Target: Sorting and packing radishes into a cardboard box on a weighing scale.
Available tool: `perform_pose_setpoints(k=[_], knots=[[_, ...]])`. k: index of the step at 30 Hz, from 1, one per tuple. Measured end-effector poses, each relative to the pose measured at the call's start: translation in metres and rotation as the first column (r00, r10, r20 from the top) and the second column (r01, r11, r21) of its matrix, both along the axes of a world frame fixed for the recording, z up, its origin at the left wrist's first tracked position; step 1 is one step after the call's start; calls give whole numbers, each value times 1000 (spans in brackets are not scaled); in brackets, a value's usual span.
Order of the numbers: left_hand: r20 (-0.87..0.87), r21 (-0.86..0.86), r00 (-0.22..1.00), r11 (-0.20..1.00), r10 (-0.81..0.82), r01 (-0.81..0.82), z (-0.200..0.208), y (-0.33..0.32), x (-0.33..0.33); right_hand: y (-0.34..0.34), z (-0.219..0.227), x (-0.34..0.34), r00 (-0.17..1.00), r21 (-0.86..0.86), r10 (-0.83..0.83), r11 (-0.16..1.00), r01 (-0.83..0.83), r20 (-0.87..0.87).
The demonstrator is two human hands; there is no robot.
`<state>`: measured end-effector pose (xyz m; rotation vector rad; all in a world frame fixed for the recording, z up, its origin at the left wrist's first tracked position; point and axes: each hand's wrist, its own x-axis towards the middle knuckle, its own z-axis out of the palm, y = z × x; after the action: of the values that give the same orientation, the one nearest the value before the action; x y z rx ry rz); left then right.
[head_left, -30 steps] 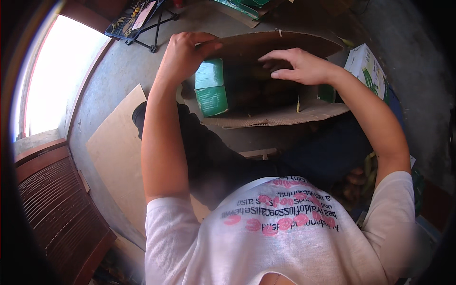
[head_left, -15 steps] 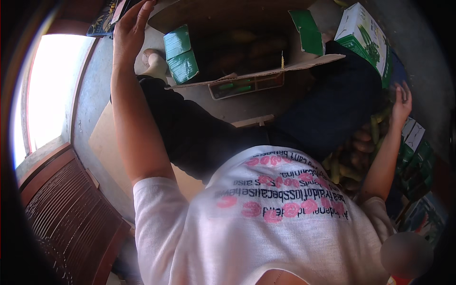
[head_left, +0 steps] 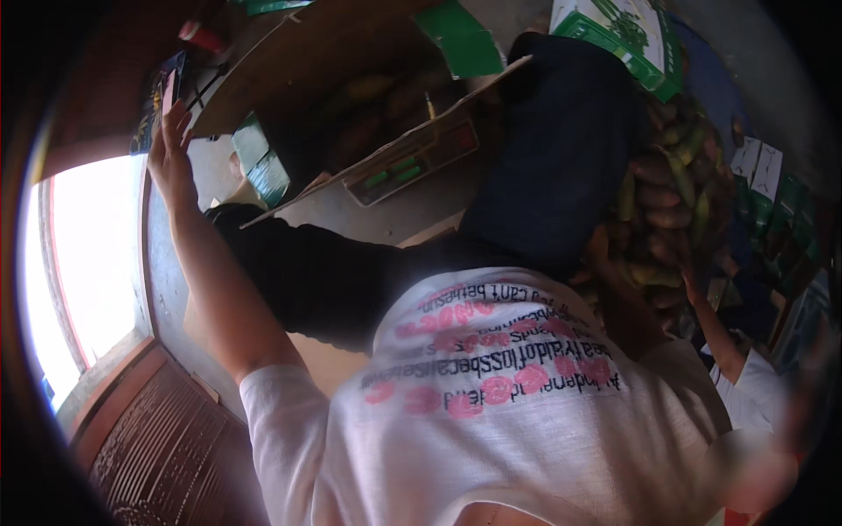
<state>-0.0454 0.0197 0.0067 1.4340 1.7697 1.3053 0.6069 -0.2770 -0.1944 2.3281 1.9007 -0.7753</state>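
At the far left, my left hand (head_left: 173, 156) is raised with fingers stretched out, beside a flat dark item with a pale pink panel (head_left: 169, 91); nothing shows clearly in its grasp. My right hand (head_left: 599, 247) is low beside my right leg, at the edge of a pile of reddish-brown sweet potatoes (head_left: 664, 216) and long green-yellow produce, perhaps corn (head_left: 684, 182). Shadow hides its fingers. In front of me, an open cardboard box (head_left: 289, 70) holds dim produce. Under its near edge is a scale (head_left: 412, 167) with lit green digits.
A co-worker's hand (head_left: 690, 279) reaches into the pile from the right, below a white sleeve (head_left: 754, 386). Beyond the pile stands a green-and-white carton (head_left: 614, 39). More green cartons (head_left: 776, 206) are at right, a wooden chair (head_left: 167, 447) at left.
The view has turned, shifting the box leftward. My right hand has come in from the far right toward my leg. A co-worker's arm now shows. My left hand stays raised.
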Motion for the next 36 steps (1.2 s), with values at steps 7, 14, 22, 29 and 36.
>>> perform_pose_setpoints(k=[7,14,22,29,36], knots=[[-48,-23,997,998,-59,58,-9,0,-5,-4,-32,35,953,11,-286,957,288,-105],[92,-95,995,995,33,-24,-5,1,-2,22,-89,150,840,317,-532,819,478,108],[236,-134,966,988,103,-72,-29,5,-11,39,-112,238,733,15,-681,733,680,9],[238,-183,953,972,190,-148,-26,-6,-26,43,-109,202,735,-33,-544,794,607,404],[246,-105,959,987,144,-122,-12,-2,-19,46,-94,201,832,-4,-548,835,550,85]])
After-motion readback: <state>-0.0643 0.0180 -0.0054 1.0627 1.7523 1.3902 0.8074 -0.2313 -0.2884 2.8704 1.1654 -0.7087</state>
